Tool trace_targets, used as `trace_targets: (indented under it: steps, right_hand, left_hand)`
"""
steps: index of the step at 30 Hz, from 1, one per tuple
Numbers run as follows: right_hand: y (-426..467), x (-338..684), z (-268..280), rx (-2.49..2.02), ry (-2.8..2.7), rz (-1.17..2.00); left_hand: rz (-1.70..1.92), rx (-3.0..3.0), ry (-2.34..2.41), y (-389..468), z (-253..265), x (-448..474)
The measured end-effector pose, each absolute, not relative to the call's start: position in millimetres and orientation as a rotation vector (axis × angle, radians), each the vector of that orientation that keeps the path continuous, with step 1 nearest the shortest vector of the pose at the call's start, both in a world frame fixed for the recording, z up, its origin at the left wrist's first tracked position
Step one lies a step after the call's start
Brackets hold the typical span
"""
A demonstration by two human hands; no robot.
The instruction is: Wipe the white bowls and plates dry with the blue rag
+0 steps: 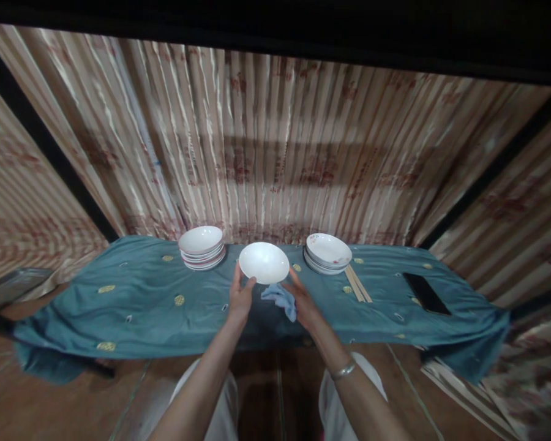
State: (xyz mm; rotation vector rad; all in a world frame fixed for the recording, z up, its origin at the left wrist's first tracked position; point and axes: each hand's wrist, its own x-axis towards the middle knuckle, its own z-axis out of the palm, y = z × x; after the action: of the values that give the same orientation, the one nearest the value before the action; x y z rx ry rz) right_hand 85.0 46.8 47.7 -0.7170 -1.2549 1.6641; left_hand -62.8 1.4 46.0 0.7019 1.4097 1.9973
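A shallow white bowl (pixel 263 263) is held up in front of me over the table, its inside tilted toward me. My left hand (pixel 241 297) grips its left edge, with the thumb at the near rim and the fingers along the side. At the bowl's right side is my right hand (pixel 303 304), closed on a crumpled light blue cloth (pixel 281 298). The right fingers reach up to the rim; how far they go underneath is hidden. The cloth hangs just below the near rim.
A stack of white bowls (pixel 202 248) stands at the back left, and a stack of flower-patterned dishes (pixel 328 253) at right. Beside these lie wooden chopsticks (pixel 359 284) and a black phone (pixel 426 293). A teal cloth (pixel 156 318) covers the table; striped curtains (pixel 266 147) hang behind.
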Motion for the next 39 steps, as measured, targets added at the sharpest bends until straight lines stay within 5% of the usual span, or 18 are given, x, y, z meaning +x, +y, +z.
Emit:
trace_targets:
  steps: [7, 23, 39]
  right_hand:
    - [26, 113, 11, -0.916, -1.019, 1.804]
    - [17, 129, -3, -0.966, -1.037, 1.789]
    - [87, 102, 26, -0.981, -1.874, 0.906]
  left_hand:
    - [1.855, 0.519, 1.341, -7, -2, -45]
    - [1.695, 0.352, 1.274, -14, -1, -54]
    - [1.681, 0.467, 1.290, -8, -4, -46]
